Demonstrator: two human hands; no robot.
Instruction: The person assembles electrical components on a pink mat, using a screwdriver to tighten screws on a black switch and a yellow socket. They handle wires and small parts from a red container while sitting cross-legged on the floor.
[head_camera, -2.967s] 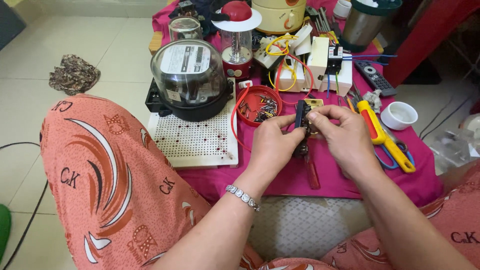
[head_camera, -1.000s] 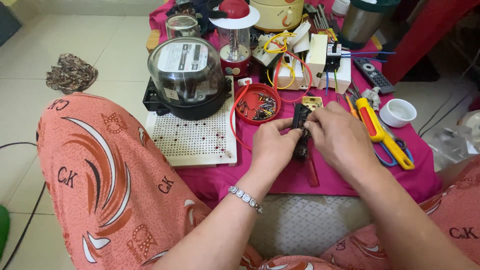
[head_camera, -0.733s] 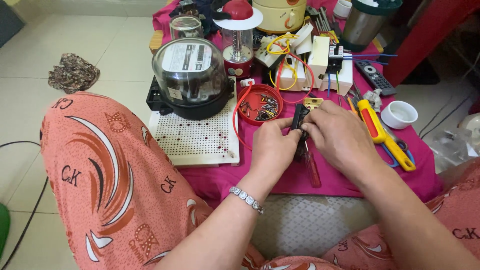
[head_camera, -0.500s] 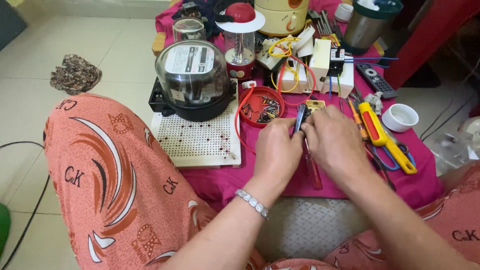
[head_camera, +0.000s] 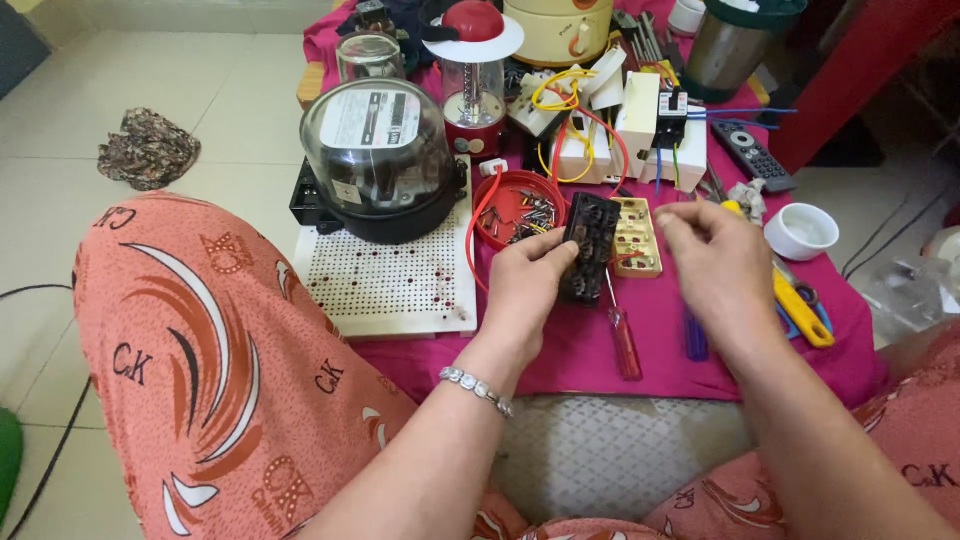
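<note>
Fingers of the left hand (head_camera: 528, 285) are clamped on the black switch module (head_camera: 588, 243), held upright over the pink cloth (head_camera: 660, 330). The right hand (head_camera: 712, 262), formerly against the module, is now drawn apart, fingertips pinched narrow; any content cannot be told. Screws are contained in the red dish (head_camera: 518, 206).
</note>
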